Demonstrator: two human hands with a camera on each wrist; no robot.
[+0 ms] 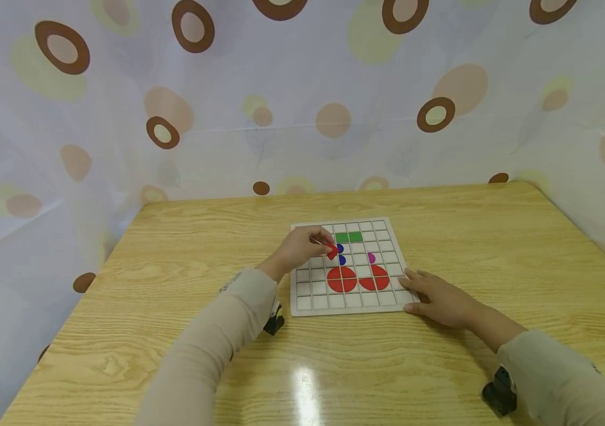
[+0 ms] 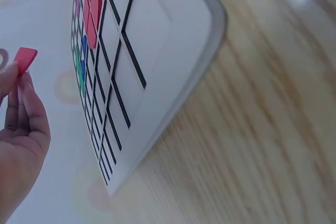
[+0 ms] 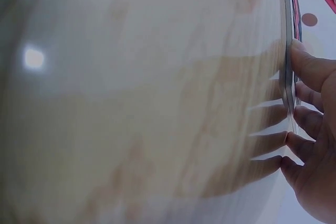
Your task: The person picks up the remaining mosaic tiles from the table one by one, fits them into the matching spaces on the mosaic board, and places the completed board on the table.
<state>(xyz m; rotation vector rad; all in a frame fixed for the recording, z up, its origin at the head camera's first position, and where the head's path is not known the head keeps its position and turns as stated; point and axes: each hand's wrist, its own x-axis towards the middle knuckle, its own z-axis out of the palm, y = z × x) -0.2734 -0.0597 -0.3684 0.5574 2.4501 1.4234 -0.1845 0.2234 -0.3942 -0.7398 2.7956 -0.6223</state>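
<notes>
A white grid board (image 1: 352,302) lies on the table with coloured tiles in its cells. My left hand (image 1: 298,248) pinches a small red tile (image 2: 26,57) between thumb and fingertips, raised above the board's left half. Two blue tiles (image 1: 342,260) sit just beside it. Red tiles form a full circle (image 1: 342,286) and, to its right, a three-quarter circle (image 1: 379,282). Green tiles (image 1: 348,237) lie near the far edge and a purple tile (image 1: 371,258) right of centre. My right hand (image 1: 443,300) rests its extended fingers and thumb at the board's near right corner, touching the edge.
The wooden table (image 1: 201,254) carries the board near its middle. A white curtain with brown rings (image 1: 302,160) hangs behind and at both sides. Dark wrist devices (image 1: 500,392) sit under the cuffs.
</notes>
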